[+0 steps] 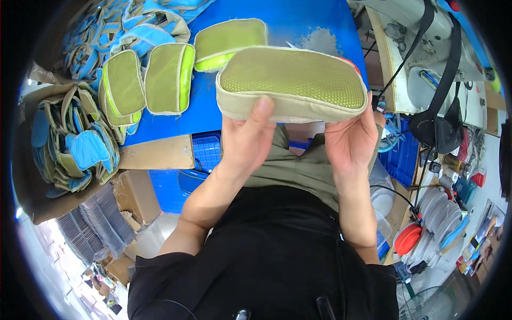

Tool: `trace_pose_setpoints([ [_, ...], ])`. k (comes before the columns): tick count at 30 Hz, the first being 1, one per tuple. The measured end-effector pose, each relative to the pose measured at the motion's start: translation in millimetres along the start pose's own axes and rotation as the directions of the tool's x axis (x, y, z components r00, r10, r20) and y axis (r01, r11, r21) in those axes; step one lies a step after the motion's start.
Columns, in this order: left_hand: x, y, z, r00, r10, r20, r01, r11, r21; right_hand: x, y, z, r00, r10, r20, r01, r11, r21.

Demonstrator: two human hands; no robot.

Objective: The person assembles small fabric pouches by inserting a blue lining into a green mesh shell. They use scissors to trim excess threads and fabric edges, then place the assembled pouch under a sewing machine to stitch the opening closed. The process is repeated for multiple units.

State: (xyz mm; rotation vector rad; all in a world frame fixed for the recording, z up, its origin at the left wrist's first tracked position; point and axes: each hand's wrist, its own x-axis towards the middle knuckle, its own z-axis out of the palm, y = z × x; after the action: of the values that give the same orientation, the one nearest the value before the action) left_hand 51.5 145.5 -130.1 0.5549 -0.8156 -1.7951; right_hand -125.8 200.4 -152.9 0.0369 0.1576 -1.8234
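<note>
A soft, rounded mesh pouch (pixel 290 74) is held up in front of me, its olive mesh face tilted toward me and its beige side band and piping facing my body. My left hand (pixel 248 138) grips its near left side, thumb pressed on the band and fingers hidden beneath. At the right end my right hand (pixel 352 140) supports it from below and behind, with most of its fingertips hidden. A bit of red shows at the pouch's far right corner. Beyond it, a similar mesh piece (pixel 230 40) with a bright green edge lies on the blue table (pixel 288 10).
Several more green mesh pieces (pixel 169 79) lie at the table's left, beside a heap of blue and beige strips (pixel 146 34). A cardboard box (pixel 29 181) of sewn pieces stands at left. On the right are a sewing machine (pixel 410 21) and a hanging black strap (pixel 447 69).
</note>
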Motion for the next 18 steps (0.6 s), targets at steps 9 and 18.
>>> trace_pose_setpoints([
  [9,2.6,-1.6,-0.1,0.996,-0.068,0.053,0.074,0.991,-0.112,6.0,-2.2,2.9,1.000,0.017,0.002,-0.018,0.999,0.031],
  [18,3.0,0.7,5.5,0.992,-0.125,-0.012,0.121,0.978,-0.170,7.1,-2.2,-2.5,0.999,0.034,-0.018,-0.032,0.995,0.090],
])
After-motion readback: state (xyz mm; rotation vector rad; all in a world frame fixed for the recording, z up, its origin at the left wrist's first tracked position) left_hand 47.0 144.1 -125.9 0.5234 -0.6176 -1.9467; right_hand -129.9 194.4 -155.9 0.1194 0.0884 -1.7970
